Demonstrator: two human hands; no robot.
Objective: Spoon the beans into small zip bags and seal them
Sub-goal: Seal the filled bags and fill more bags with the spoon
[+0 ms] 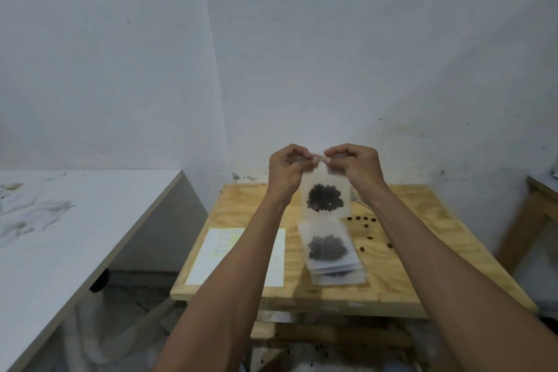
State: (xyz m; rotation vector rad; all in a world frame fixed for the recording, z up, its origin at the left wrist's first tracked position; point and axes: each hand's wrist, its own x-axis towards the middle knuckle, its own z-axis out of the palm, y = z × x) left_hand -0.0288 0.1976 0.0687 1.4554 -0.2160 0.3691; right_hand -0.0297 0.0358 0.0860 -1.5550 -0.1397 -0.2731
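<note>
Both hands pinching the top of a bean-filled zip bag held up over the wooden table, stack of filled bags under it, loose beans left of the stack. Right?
Not quite. In the head view the loose beans lie right of the stack, not left.

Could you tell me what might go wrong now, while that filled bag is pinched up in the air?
1. The clear zip bag of dark beans hangs from left hand and right hand; a half-closed seal could spill.
2. Dropped, it may scatter the stack of filled bags beneath.
3. Loose beans could roll off the plywood table.
</note>
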